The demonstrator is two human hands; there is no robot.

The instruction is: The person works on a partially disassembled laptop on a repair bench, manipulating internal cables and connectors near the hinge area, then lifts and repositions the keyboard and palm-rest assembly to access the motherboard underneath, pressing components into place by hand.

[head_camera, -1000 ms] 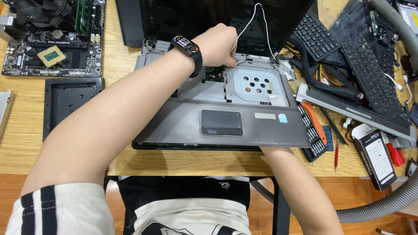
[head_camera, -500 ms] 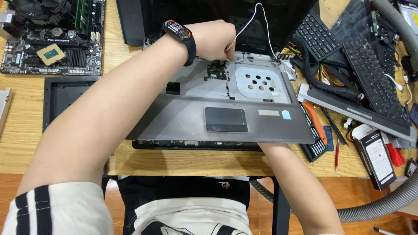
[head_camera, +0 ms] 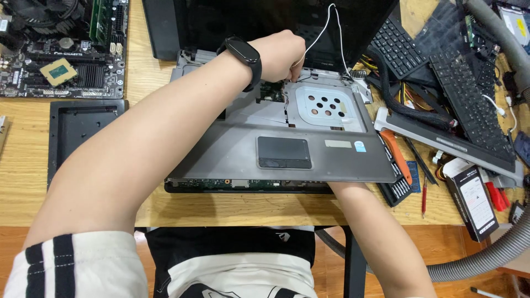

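- Wooden table (head_camera: 33, 182) carrying everything, crowded on the right side.
- Grey laptop top cover (head_camera: 309, 149) at the centre, lifted off the black laptop base (head_camera: 248, 186) along its front edge; long axis running left to right, touchpad edge toward the person, dark screen (head_camera: 265, 22) rising behind.
- Bare motherboard (head_camera: 61, 49) at top left, a black panel (head_camera: 83, 129) just below it.
- Loose black keyboards (head_camera: 475, 105) heaped at right.
- Screwdriver bit case (head_camera: 400, 182) lying open beside the cover, bits in rows (orange-handled tool across it).
- Left hand (head_camera: 279, 55) closed, fingertips pinching something near the white cable (head_camera: 320, 33); black wristband (head_camera: 243, 58).
- Right hand hidden under the cover; grip impossible to tell.
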